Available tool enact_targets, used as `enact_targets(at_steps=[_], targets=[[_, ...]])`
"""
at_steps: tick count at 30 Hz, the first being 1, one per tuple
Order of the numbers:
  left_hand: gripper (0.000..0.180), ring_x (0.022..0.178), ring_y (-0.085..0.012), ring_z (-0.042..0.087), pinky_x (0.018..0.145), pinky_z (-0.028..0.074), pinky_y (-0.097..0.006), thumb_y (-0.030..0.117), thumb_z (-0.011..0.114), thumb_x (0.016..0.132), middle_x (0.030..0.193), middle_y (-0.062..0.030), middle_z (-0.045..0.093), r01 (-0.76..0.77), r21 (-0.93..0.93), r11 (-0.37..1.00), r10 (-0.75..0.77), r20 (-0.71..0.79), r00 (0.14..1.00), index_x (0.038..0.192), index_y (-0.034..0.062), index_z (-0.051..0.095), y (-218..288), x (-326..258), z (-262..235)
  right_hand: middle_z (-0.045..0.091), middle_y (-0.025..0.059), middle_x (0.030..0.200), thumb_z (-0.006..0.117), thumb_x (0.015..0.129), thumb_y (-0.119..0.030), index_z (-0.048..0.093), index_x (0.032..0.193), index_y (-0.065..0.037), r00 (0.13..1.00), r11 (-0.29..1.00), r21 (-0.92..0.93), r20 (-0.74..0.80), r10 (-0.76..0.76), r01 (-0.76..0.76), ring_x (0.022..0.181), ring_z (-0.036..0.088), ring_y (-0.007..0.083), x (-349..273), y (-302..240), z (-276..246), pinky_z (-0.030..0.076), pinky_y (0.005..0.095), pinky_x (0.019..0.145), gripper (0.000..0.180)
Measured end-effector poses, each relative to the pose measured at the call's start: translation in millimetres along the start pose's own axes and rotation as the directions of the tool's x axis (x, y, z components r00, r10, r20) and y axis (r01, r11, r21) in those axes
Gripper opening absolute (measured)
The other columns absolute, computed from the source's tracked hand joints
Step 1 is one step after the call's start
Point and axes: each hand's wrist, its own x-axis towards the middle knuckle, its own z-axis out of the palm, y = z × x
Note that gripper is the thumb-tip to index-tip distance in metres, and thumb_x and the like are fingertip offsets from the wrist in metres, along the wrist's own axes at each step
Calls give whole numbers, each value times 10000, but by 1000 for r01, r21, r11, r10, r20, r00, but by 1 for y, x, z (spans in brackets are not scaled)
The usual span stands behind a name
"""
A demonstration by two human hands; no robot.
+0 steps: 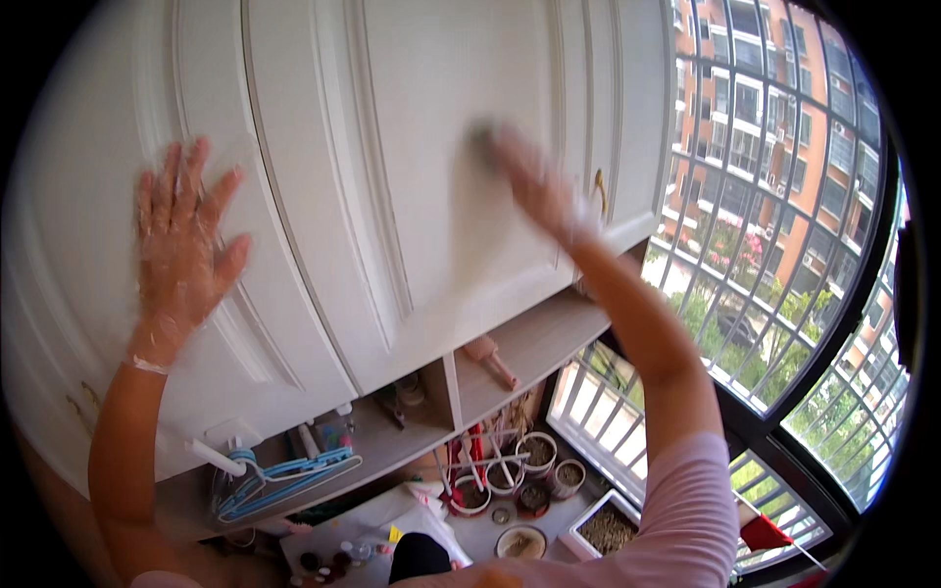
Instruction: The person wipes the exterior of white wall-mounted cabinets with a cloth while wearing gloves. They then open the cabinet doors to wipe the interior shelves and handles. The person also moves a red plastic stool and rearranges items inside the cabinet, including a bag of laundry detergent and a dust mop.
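Observation:
Spread flat against a white cabinet door [98, 323] on the left is my left hand [186, 255], in a thin clear plastic glove. Its fingers are apart and it holds nothing. My right hand [544, 191], gloved the same way and smeared by motion, is at the panel of the white door [451, 49] to the right. Under its fingertips is a small dark grey pad [482, 145], against or close to the panel; blur hides its exact kind. A brass handle [600, 193] sits just right of that hand.
Below the doors runs an open shelf [549, 333] with a rolling pin [493, 361]. Blue hangers [284, 480] hang from a white hook [216, 457]. Several plant pots [536, 451] and a white planter [578, 537] stand lower down. A barred window [765, 147] is at the right.

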Motion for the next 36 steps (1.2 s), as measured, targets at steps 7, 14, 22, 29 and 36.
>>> enact_targets(at_steps=[7,14,22,29,36], targets=[[543,1347,-313,215,1079,144,-538,366,509,856,1457,-99,251,-24,40,999,26,-45,999,1358,221,360,2,7,1,563,161,1172,464,823,-87,493,1248,-160,950,969,-56,-219,223,-241,1119,509,322,192,37,-16,382,398,956,433],[534,1331,-310,258,1069,167,-546,353,523,866,1444,-96,281,-71,45,996,75,-95,993,1359,225,363,-1,3,10,496,45,1292,554,732,32,559,1198,-156,976,982,69,-142,-165,176,1212,450,257,-24,-49,32,325,447,1044,503],[524,1308,-314,295,1055,193,-560,329,560,857,1426,-103,312,-116,27,993,118,-112,987,1341,218,394,1,2,9,537,100,1217,502,810,-158,576,1144,-126,978,949,316,202,-60,-7,1208,446,268,-131,-141,39,342,411,1024,343],[496,1308,-295,294,1061,192,-536,362,530,865,1407,-103,342,-115,52,992,121,-134,984,1329,234,410,7,8,6,563,21,1030,571,738,-86,592,1051,-144,981,976,193,142,-133,104,1015,521,205,-121,-112,42,406,357,914,320],[510,1310,-304,290,1053,203,-552,394,498,875,1411,-112,331,-145,80,986,155,-137,978,1345,234,383,8,5,5,601,137,877,568,776,-66,591,970,-76,652,673,18,-232,722,-739,821,592,310,-153,-55,7,491,374,738,196]])
